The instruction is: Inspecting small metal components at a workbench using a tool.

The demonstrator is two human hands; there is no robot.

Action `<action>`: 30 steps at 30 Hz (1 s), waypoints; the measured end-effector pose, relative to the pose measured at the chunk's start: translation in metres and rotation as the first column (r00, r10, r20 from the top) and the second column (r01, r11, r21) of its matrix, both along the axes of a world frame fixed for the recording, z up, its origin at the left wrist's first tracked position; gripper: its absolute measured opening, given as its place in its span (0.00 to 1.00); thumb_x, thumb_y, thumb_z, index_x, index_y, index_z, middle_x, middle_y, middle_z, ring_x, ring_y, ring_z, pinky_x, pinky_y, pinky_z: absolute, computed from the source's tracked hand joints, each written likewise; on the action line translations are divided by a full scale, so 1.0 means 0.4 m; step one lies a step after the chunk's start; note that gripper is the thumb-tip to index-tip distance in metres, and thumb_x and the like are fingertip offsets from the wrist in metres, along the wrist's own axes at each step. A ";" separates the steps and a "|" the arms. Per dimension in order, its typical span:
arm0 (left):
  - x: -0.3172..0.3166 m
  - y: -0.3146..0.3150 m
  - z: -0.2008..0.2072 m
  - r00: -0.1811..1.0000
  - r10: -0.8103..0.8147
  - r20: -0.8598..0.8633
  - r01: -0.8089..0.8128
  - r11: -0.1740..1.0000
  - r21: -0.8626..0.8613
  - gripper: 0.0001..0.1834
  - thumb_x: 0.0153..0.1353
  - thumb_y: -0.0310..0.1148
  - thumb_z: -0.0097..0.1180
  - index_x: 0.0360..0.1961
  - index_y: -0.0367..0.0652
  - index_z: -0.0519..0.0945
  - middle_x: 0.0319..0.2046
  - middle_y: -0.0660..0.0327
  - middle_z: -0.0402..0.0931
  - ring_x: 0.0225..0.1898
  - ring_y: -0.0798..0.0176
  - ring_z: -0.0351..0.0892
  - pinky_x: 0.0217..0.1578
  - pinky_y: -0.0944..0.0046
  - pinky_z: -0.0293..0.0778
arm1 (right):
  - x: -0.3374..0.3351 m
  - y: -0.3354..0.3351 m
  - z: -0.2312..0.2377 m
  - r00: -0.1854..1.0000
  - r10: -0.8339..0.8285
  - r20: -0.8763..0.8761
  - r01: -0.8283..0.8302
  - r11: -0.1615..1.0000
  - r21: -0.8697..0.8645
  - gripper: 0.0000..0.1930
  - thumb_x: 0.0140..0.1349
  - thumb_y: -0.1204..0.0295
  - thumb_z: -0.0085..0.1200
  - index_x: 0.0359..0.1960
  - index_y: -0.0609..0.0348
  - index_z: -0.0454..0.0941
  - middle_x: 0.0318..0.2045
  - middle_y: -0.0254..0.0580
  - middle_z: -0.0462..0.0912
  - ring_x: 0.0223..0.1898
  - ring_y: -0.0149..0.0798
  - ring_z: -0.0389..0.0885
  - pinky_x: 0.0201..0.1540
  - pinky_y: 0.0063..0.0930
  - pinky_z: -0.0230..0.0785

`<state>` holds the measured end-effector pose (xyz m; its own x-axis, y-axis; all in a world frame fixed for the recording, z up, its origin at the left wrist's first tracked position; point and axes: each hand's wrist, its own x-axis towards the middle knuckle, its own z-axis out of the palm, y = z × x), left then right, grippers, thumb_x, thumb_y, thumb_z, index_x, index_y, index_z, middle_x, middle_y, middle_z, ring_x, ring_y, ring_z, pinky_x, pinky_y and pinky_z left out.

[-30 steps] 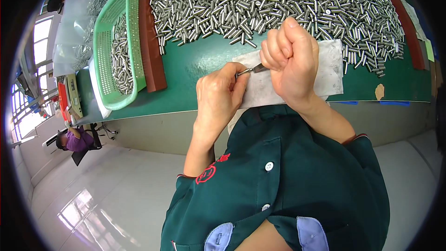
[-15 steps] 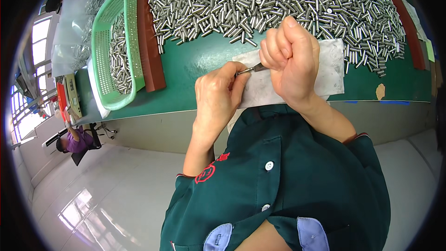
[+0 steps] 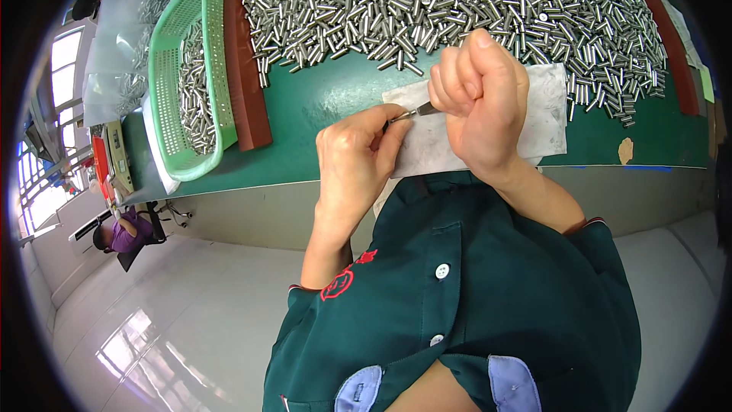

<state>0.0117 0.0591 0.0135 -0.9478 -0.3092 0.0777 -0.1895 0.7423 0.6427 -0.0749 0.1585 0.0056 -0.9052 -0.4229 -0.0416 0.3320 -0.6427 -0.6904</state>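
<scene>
My left hand point(image 3: 352, 154) pinches a small metal pin point(image 3: 399, 117) between thumb and fingertips. Closed in a fist, my right hand point(image 3: 488, 103) grips a slim tool with a dark, narrow blade point(image 3: 426, 109); its handle is hidden inside the fist, so its exact kind is unclear. The blade points left and its tip meets the exposed end of the pin. Both hands are over a greyish-white cloth point(image 3: 545, 118) spread at the near edge of the green table point(image 3: 324, 99). Beyond them lies a broad heap of shiny metal pins point(image 3: 450, 8).
Red-brown rails point(image 3: 245, 69) border the heap at both sides. Left of it stands a light green perforated basket point(image 3: 164, 99) with more pins. Clear plastic bags point(image 3: 114, 69) are farther left. At the lower left sits a person in purple point(image 3: 131, 230).
My left hand has shifted very slightly left and my right hand slightly right. Both keep their grips, and the blade tip stays at the pin.
</scene>
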 end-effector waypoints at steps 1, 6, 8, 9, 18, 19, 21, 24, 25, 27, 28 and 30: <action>-0.001 0.002 0.006 1.000 0.020 -0.002 -0.020 1.000 -0.010 0.05 0.44 0.24 0.57 0.25 0.36 0.77 0.09 0.61 0.63 0.10 0.68 0.61 0.13 0.69 0.58 | -0.002 0.001 -0.001 1.000 -0.015 -0.001 0.015 1.000 -0.015 0.19 0.61 0.66 0.31 0.11 0.52 0.52 0.07 0.29 0.52 0.10 0.23 0.43 0.13 0.19 0.38; -0.012 -0.002 0.006 1.000 0.008 0.003 -0.007 0.997 -0.081 0.07 0.43 0.26 0.58 0.27 0.38 0.78 0.10 0.58 0.66 0.10 0.63 0.66 0.14 0.67 0.61 | -0.002 0.002 0.002 0.998 -0.055 -0.010 0.055 0.998 -0.024 0.19 0.61 0.67 0.31 0.11 0.52 0.52 0.07 0.29 0.53 0.10 0.23 0.43 0.13 0.19 0.39; -0.013 -0.003 0.007 1.000 -0.003 0.021 0.005 0.992 -0.125 0.08 0.43 0.27 0.58 0.28 0.38 0.78 0.09 0.59 0.65 0.10 0.63 0.64 0.13 0.66 0.60 | -0.004 0.001 0.000 0.997 -0.073 -0.014 0.072 0.997 -0.025 0.19 0.61 0.67 0.30 0.11 0.52 0.52 0.07 0.29 0.53 0.10 0.23 0.43 0.13 0.19 0.39; -0.012 -0.002 0.007 1.000 -0.011 0.022 0.013 0.992 -0.124 0.08 0.43 0.27 0.58 0.28 0.38 0.78 0.09 0.59 0.65 0.10 0.63 0.64 0.13 0.66 0.60 | -0.004 0.000 0.000 0.996 -0.085 -0.005 0.085 0.996 -0.030 0.19 0.61 0.67 0.30 0.11 0.52 0.52 0.07 0.29 0.53 0.10 0.23 0.43 0.13 0.19 0.39; -0.008 0.008 -0.018 0.996 -0.026 -0.080 0.013 0.987 -0.163 0.06 0.42 0.25 0.58 0.24 0.39 0.76 0.10 0.60 0.64 0.12 0.62 0.64 0.14 0.65 0.60 | -0.011 -0.004 -0.004 0.997 -0.081 0.018 0.081 0.996 -0.031 0.19 0.61 0.66 0.31 0.11 0.52 0.52 0.07 0.29 0.52 0.10 0.23 0.44 0.13 0.19 0.39; -0.007 0.008 -0.019 0.997 -0.023 -0.075 0.011 0.987 -0.162 0.06 0.42 0.25 0.58 0.24 0.39 0.76 0.10 0.60 0.64 0.12 0.62 0.64 0.14 0.65 0.60 | -0.011 -0.005 -0.003 0.997 -0.082 0.018 0.082 0.996 -0.032 0.19 0.61 0.66 0.31 0.11 0.52 0.52 0.07 0.29 0.52 0.10 0.23 0.44 0.13 0.19 0.39; -0.007 0.008 -0.019 0.997 -0.021 -0.070 0.009 0.987 -0.161 0.05 0.42 0.25 0.58 0.24 0.39 0.76 0.10 0.60 0.63 0.12 0.62 0.64 0.14 0.65 0.60 | -0.010 -0.005 0.000 0.998 -0.066 0.023 0.066 0.998 -0.016 0.19 0.61 0.66 0.31 0.11 0.52 0.52 0.07 0.29 0.52 0.10 0.23 0.44 0.13 0.19 0.39; -0.007 0.010 -0.019 0.999 -0.013 -0.051 0.005 0.988 -0.153 0.05 0.43 0.25 0.58 0.24 0.39 0.76 0.10 0.60 0.63 0.12 0.62 0.63 0.14 0.65 0.60 | -0.010 -0.006 -0.002 0.997 -0.068 0.024 0.069 0.997 -0.030 0.19 0.61 0.66 0.31 0.11 0.52 0.52 0.07 0.29 0.52 0.10 0.23 0.44 0.13 0.19 0.39; -0.007 0.010 -0.020 0.998 -0.009 -0.062 -0.001 0.989 -0.145 0.05 0.43 0.25 0.58 0.24 0.39 0.76 0.09 0.60 0.63 0.12 0.62 0.63 0.14 0.65 0.60 | -0.010 -0.006 -0.003 0.997 -0.068 0.024 0.069 0.997 -0.029 0.19 0.61 0.66 0.31 0.11 0.52 0.52 0.07 0.29 0.52 0.10 0.23 0.44 0.13 0.19 0.39; -0.006 0.010 -0.021 0.997 -0.003 -0.074 -0.007 0.991 -0.137 0.05 0.43 0.25 0.58 0.24 0.39 0.76 0.09 0.60 0.63 0.12 0.62 0.63 0.14 0.65 0.60 | -0.010 -0.005 -0.002 0.997 -0.067 0.030 0.068 0.997 -0.037 0.19 0.61 0.66 0.31 0.11 0.52 0.52 0.07 0.29 0.52 0.10 0.23 0.44 0.13 0.19 0.39; -0.006 0.011 -0.021 0.997 -0.003 -0.076 -0.008 0.990 -0.141 0.05 0.43 0.25 0.58 0.24 0.39 0.76 0.09 0.60 0.63 0.12 0.62 0.63 0.14 0.65 0.60 | -0.010 -0.005 -0.001 0.997 -0.066 0.030 0.067 0.997 -0.038 0.19 0.61 0.66 0.31 0.11 0.52 0.52 0.07 0.29 0.52 0.10 0.23 0.44 0.13 0.19 0.39; -0.007 0.011 -0.021 0.997 -0.003 -0.077 -0.008 0.990 -0.143 0.05 0.43 0.25 0.58 0.24 0.39 0.76 0.09 0.60 0.63 0.12 0.62 0.63 0.14 0.65 0.60 | -0.009 -0.005 0.000 0.998 -0.063 0.027 0.064 0.997 -0.033 0.19 0.62 0.66 0.31 0.11 0.52 0.52 0.07 0.29 0.52 0.10 0.23 0.44 0.13 0.19 0.39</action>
